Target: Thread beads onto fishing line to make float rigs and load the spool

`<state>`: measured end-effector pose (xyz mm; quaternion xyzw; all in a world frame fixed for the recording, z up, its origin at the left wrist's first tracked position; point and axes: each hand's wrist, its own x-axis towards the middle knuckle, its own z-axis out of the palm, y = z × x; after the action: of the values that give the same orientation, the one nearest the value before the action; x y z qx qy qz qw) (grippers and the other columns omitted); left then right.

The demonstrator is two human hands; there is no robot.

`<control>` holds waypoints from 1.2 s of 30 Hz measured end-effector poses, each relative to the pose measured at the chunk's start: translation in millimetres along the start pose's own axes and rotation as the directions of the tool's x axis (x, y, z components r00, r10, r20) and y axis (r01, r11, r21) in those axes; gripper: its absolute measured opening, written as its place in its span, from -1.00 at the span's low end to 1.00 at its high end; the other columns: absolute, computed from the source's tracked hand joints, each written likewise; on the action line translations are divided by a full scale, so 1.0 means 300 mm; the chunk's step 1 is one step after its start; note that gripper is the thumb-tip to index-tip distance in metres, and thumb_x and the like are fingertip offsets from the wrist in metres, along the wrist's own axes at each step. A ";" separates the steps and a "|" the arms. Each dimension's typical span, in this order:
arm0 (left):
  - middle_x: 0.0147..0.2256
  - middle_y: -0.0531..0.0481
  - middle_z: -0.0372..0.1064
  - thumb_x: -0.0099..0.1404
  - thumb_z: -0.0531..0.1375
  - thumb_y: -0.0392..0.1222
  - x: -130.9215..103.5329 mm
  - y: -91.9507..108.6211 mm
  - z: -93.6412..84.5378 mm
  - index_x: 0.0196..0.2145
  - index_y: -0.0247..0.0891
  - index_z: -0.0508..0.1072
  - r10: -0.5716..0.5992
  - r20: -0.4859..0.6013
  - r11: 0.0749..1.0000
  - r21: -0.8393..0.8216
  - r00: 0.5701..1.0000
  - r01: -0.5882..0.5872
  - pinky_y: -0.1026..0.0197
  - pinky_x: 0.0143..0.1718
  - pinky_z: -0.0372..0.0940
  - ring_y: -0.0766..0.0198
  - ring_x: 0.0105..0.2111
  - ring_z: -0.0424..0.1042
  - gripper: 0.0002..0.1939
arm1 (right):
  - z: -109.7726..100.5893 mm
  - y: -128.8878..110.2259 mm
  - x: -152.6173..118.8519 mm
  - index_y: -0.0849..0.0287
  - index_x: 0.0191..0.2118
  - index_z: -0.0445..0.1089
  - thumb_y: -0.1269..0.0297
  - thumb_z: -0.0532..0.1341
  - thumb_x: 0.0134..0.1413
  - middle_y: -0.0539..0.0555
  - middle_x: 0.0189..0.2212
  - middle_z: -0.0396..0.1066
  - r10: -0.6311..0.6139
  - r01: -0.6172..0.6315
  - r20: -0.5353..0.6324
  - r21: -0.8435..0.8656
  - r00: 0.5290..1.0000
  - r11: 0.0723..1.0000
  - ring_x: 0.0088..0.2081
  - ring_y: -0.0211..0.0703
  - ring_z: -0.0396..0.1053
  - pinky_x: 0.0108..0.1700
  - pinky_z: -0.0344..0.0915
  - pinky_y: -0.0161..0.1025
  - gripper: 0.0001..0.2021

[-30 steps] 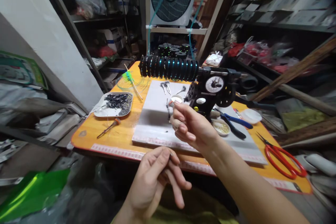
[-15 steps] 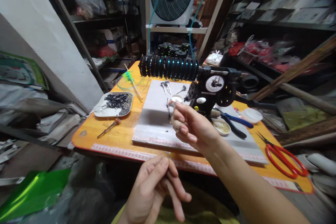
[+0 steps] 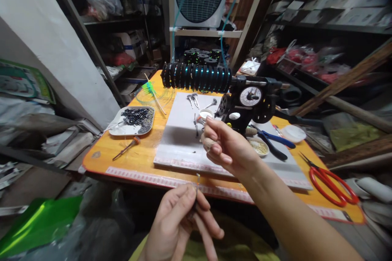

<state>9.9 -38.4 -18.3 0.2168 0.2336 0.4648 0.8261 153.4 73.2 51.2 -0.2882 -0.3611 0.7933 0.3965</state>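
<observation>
My left hand (image 3: 180,216) is low in front of the table edge, thumb and forefinger pinched on a small thin dark piece (image 3: 197,187) with a pale tip pointing up. Its other fingers are loosely spread. Above the grey board (image 3: 174,147), my right hand (image 3: 223,142) has its fingertips closed on a small orange-tipped piece (image 3: 200,118), whose kind I cannot make out. One of that hand's fingers is wrapped in tape. Just beyond it is a small white dish (image 3: 206,113). Several pale-stemmed pieces with dark tufted ends (image 3: 192,100) lie farther back on the board.
A white tray (image 3: 114,131) of small dark and metal parts stands left, near a thin brown brush-like stick (image 3: 125,149). A black machine with a row of spools (image 3: 196,77) stands behind. Blue-handled pliers (image 3: 277,139) and red-handled scissors (image 3: 330,181) lie right.
The small piece in my left hand now shows clearly, rising from the fingertips. My right hand has shifted slightly right, still holding the orange-tipped piece.
</observation>
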 end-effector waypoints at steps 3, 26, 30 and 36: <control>-0.52 -0.09 0.57 0.37 0.16 -0.02 -0.005 0.006 0.016 -0.44 -0.32 0.47 0.032 -0.090 0.993 0.113 0.995 -0.022 0.27 -0.48 0.38 0.24 -0.60 0.54 -0.66 | 0.001 -0.001 -0.001 0.16 -0.59 0.11 0.04 0.24 0.11 -0.15 -0.78 0.21 -0.017 0.016 -0.003 -0.035 1.000 0.999 -0.84 -0.55 -0.12 -0.81 -0.13 -0.58 -0.58; -0.31 0.02 0.53 0.28 0.29 -0.17 0.217 0.236 0.119 -0.16 -0.22 0.60 0.557 0.088 0.697 0.490 0.826 -0.523 0.25 -0.09 0.29 0.25 -0.23 0.45 -0.81 | 0.065 -0.135 -0.056 0.27 -0.51 0.43 0.15 0.13 0.31 -0.13 -0.78 0.16 -0.250 0.322 0.212 -0.749 0.945 0.580 -0.74 -0.50 0.02 -0.72 -0.07 -0.51 -0.60; -0.46 0.02 0.43 0.23 0.33 -0.17 0.196 0.213 0.110 -0.33 -0.32 0.57 0.429 0.071 0.824 0.378 0.900 -0.423 0.31 -0.26 0.28 0.34 -0.40 0.37 -0.86 | 0.029 -0.095 -0.038 0.27 -0.35 0.45 0.07 0.14 0.28 -0.12 -0.76 0.27 -0.064 0.135 0.186 -0.397 0.980 0.908 -0.79 -0.48 0.05 -0.76 -0.06 -0.53 -0.65; -0.57 0.07 0.31 0.25 0.29 -0.12 0.162 0.171 0.088 -0.39 -0.34 0.45 0.277 0.032 0.917 0.290 0.960 -0.274 0.35 -0.49 0.24 0.39 -0.57 0.32 -0.79 | 0.003 -0.044 -0.001 0.18 -0.44 0.24 0.00 0.07 0.27 -0.04 -0.67 0.42 0.088 -0.070 0.173 -0.108 0.981 0.992 -0.85 -0.44 0.11 -0.83 -0.01 -0.54 -0.63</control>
<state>13.4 24.5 23.2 0.3646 0.2706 0.5380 0.7102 158.4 78.3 62.3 -0.2505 -0.4230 0.8116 0.3158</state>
